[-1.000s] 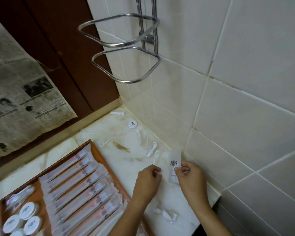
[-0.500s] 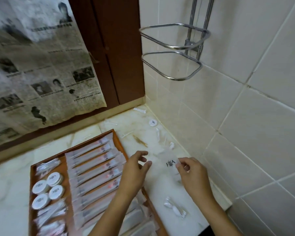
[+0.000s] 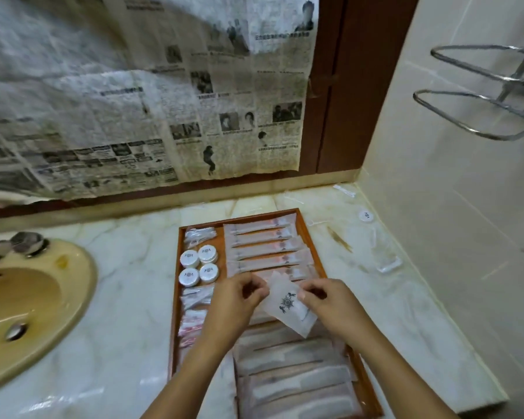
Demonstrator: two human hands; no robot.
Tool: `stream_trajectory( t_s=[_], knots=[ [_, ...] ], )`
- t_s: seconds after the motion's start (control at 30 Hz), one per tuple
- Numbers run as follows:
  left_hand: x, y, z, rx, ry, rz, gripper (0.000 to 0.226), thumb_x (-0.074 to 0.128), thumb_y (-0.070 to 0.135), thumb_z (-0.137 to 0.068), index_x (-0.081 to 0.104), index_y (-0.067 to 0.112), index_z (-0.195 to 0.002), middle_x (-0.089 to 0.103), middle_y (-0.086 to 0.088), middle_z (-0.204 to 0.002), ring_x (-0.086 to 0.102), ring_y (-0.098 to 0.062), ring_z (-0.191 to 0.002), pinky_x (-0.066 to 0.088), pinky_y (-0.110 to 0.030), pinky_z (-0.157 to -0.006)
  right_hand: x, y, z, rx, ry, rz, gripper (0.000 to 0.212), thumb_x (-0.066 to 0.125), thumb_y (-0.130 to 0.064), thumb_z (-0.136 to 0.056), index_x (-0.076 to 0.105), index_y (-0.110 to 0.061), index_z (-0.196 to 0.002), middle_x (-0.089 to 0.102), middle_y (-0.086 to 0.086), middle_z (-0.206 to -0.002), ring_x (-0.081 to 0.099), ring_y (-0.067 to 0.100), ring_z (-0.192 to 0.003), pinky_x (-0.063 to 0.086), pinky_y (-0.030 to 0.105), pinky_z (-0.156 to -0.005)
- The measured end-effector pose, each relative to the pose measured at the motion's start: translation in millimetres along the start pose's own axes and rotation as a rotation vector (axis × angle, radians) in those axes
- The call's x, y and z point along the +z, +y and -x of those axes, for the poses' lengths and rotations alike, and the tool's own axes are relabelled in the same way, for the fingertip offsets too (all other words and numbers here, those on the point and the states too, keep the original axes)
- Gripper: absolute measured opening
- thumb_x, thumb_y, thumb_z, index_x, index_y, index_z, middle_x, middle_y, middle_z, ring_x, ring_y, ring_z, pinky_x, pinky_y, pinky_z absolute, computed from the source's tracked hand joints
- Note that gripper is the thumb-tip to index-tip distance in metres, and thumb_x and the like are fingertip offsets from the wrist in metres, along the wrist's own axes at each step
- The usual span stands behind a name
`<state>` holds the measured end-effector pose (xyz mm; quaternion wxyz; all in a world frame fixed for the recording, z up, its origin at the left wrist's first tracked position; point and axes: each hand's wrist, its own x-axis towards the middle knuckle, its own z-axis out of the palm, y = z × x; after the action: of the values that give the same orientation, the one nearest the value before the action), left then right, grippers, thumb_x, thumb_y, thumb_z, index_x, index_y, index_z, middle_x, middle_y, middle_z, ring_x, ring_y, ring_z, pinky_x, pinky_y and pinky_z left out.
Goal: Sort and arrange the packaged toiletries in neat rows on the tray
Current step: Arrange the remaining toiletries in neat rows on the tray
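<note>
Yellow sink (image 3: pixel 73 285) at far L, set in marble counter (image 3: pixel 127 267). Wooden tray (image 3: pixel 310 234) centre. In tray L column: clear packets, four round white tubs (image 3: pixel 199 265) in 2x2 block, more packets below. Tray R side: long sachets (image 3: pixel 263 246) in neat row, overlapping. L hand (image 3: pixel 239 300) over tray, fingers curled, pinching L edge of translucent packet (image 3: pixel 288 306) w/ dark logo. R hand (image 3: pixel 330 303) pinched packet's R edge. Packet held above sachets, tilted. Loose white cap (image 3: pixel 366 215) on counter nr tiled wall, far R.
</note>
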<state>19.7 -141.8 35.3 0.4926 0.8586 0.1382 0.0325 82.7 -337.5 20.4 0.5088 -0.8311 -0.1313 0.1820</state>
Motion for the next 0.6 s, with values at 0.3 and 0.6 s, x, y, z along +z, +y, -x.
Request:
stream_trajectory(
  t_s=[0.3, 0.6],
  knots=[
    [-58.9, -59.8, 52.9, -0.177, 0.147, 0.187, 0.015, 0.071, 0.007, -0.086, 0.073, 0.018, -0.076, 0.071, 0.003, -0.068, 0.064, -0.004, -0.061, 0.048, -0.015, -0.055, 78.6, -23.3, 8.6, 0.047, -0.101, -0.007, 0.022, 0.067, -0.014, -0.088, 0.065, -0.035, -0.097, 0.066, -0.018, -0.098, 0.062, 0.0, -0.092, 0.048, 0.013, -0.072],
    [-78.9, -121.0, 90.4, -0.155, 0.146, -0.044, 0.037, 0.072, 0.016, -0.084, 0.058, 0.04, -0.108, 0.063, 0.013, -0.08, 0.055, -0.003, -0.065, 0.042, -0.013, -0.061, 139.5, -17.3, 9.9, 0.058, -0.235, 0.081, 0.013, 0.064, -0.017, -0.089, 0.07, -0.026, -0.095, 0.07, -0.01, -0.098, 0.066, 0.005, -0.086, 0.054, 0.027, -0.078]
  ],
)
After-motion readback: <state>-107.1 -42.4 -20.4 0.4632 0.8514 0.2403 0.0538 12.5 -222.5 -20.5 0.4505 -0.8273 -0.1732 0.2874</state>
